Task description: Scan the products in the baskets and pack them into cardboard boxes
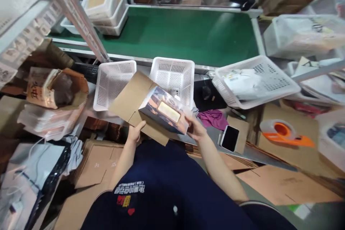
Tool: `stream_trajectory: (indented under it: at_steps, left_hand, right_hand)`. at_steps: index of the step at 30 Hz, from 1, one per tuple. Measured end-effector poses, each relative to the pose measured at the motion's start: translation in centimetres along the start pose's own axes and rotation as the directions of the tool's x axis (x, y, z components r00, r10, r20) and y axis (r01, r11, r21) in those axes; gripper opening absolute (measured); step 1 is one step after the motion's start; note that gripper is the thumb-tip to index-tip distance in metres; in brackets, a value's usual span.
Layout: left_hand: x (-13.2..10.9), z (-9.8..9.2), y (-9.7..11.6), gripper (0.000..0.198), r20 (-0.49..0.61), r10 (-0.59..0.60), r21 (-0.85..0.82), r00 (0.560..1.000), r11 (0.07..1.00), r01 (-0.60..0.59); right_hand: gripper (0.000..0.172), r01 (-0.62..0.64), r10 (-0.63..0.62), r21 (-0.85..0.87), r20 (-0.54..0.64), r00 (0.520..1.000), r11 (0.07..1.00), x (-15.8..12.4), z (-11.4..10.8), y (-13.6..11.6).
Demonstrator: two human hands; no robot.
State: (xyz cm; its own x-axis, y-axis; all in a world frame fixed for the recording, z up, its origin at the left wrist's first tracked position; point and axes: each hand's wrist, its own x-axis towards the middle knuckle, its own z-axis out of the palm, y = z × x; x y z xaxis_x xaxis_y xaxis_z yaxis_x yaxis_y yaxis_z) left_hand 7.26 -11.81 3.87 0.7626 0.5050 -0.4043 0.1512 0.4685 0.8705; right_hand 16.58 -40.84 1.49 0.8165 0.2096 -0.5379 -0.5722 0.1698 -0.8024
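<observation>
My left hand (136,132) grips a flat brown cardboard piece (129,102) by its near edge, thumb on top. A printed box (165,109) with a pale label panel lies tilted over the cardboard. My right hand (194,128) holds the right end of this box, fingers round its corner. Behind the box stands a white perforated basket (191,75) with a small item partly hidden inside. Another white basket (101,82) sits to its left, partly covered by the cardboard.
Beyond the baskets runs a green conveyor belt (188,32). On the right are a basket (283,82) with white packets, a purple cloth (212,119), a phone (230,138) and an orange tape dispenser (285,133). A metal post (81,21) rises at left. Folded cartons (94,161) stand below.
</observation>
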Motion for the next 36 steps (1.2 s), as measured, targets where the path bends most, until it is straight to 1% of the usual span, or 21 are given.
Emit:
stream_trajectory:
  at_steps: [2, 4, 5, 8, 10, 12, 14, 16, 18, 20, 22, 24, 26, 28, 29, 30, 31, 32, 33, 34, 36]
  left_hand:
    - [0.9, -1.0, 1.8, 0.066, -0.036, 0.068, 0.036, 0.997, 0.997, -0.067]
    - [2.4, -2.7, 4.5, 0.064, -0.119, 0.201, 0.072, 0.972, 0.978, -0.194]
    - [3.1, -3.7, 6.0, 0.063, -0.176, 0.283, 0.091, 0.943, 0.958, -0.27]
    - [4.8, -6.3, 10.0, 0.062, -0.329, 0.476, 0.13, 0.816, 0.879, -0.46]
    - [5.3, -7.1, 11.6, 0.054, -0.399, 0.492, 0.111, 0.774, 0.864, -0.491]
    - [5.5, -6.9, 11.9, 0.046, -0.448, 0.432, 0.067, 0.783, 0.889, -0.452]
    - [5.6, -5.8, 11.1, 0.041, -0.464, 0.323, -0.001, 0.825, 0.931, -0.365]
    - [5.6, -4.2, 9.4, 0.038, -0.419, 0.202, -0.081, 0.885, 0.963, -0.258]
    - [5.4, -2.4, 7.3, 0.033, -0.333, 0.077, -0.142, 0.94, 0.981, -0.131]
    - [4.9, -0.7, 4.9, 0.026, -0.239, -0.029, -0.159, 0.971, 0.987, -0.01]
    - [4.1, 0.9, 2.4, 0.026, -0.134, -0.097, -0.135, 0.986, 0.988, 0.079]
    - [3.2, 2.3, 0.0, 0.044, 0.002, -0.11, -0.082, 0.994, 0.991, 0.11]
    - [2.5, 3.5, -1.7, 0.066, 0.148, -0.126, -0.01, 0.981, 0.992, 0.129]
    - [2.5, 4.7, -2.3, 0.075, 0.246, -0.186, 0.064, 0.951, 0.982, 0.175]
    - [2.8, 5.2, -1.9, 0.074, 0.248, -0.216, 0.087, 0.944, 0.976, 0.2]
    - [3.3, 5.7, -1.2, 0.073, 0.205, -0.219, 0.09, 0.954, 0.975, 0.205]
    - [3.9, 6.2, 0.0, 0.073, 0.137, -0.181, 0.076, 0.974, 0.982, 0.172]
    - [4.5, 6.8, 1.6, 0.077, 0.072, -0.099, 0.053, 0.992, 0.994, 0.096]
    - [4.9, 7.3, 3.3, 0.083, 0.038, 0.02, 0.026, 0.999, 0.999, -0.021]
    - [5.2, 7.9, 5.1, 0.093, 0.051, 0.156, -0.003, 0.986, 0.988, -0.156]
    - [5.1, 9.5, 8.5, 0.113, 0.213, 0.367, -0.083, 0.906, 0.93, -0.357]
  right_hand:
    - [0.07, -0.032, 0.032, 0.0, -0.03, 0.999, 0.999, -1.3, -1.3, 2.1]
    - [0.07, 0.011, -0.011, 0.0, -0.102, 0.995, 1.0, -2.4, -2.4, 3.9]
    - [0.071, 0.038, -0.039, -0.008, -0.135, 0.99, 0.999, -2.9, -3.0, 4.7]
    - [0.077, 0.155, -0.172, -0.09, -0.23, 0.958, 0.984, -3.3, -4.3, 6.7]
    - [0.078, 0.234, -0.272, -0.167, -0.269, 0.924, 0.958, -2.7, -4.9, 7.9]
    - [0.072, 0.309, -0.384, -0.298, -0.24, 0.892, 0.903, -1.7, -5.1, 9.3]
    - [0.063, 0.388, -0.477, -0.444, -0.104, 0.873, 0.808, -0.5, -5.0, 10.6]
    - [0.058, 0.447, -0.51, -0.55, 0.043, 0.859, 0.705, 0.3, -5.0, 11.4]
    - [0.068, 0.445, -0.487, -0.604, 0.106, 0.867, 0.661, 0.6, -5.0, 11.0]
    - [0.091, 0.434, -0.49, -0.61, 0.085, 0.867, 0.662, 0.0, -4.6, 9.1]
    - [0.116, 0.507, -0.559, -0.465, 0.03, 0.828, 0.726, -1.5, -3.5, 5.8]
    - [0.128, 0.61, -0.622, -0.139, -0.071, 0.78, 0.78, -3.5, -1.8, 1.8]
    - [0.121, 0.608, -0.584, 0.164, -0.173, 0.793, 0.777, -5.4, -0.1, -2.0]
    - [0.104, 0.564, -0.502, 0.293, -0.263, 0.824, 0.772, -7.3, 1.0, -4.7]
    - [0.092, 0.572, -0.491, 0.301, -0.306, 0.816, 0.763, -8.2, 1.2, -5.6]
    - [0.079, 0.611, -0.521, 0.272, -0.337, 0.784, 0.743, -9.1, 1.3, -6.3]
    - [0.063, 0.675, -0.598, 0.206, -0.332, 0.729, 0.709, -10.1, 1.3, -6.7]
    - [0.049, 0.751, -0.708, 0.109, -0.27, 0.653, 0.651, -11.1, 1.2, -7.0]
    - [0.039, 0.826, -0.816, 0.006, -0.149, 0.558, 0.564, -12.0, 1.2, -7.3]
    - [0.039, 0.889, -0.891, -0.081, 0.022, 0.453, 0.45, -12.8, 1.3, -7.7]
    - [0.054, 0.976, -0.89, -0.144, 0.406, 0.206, 0.16, -13.8, 1.6, -8.7]
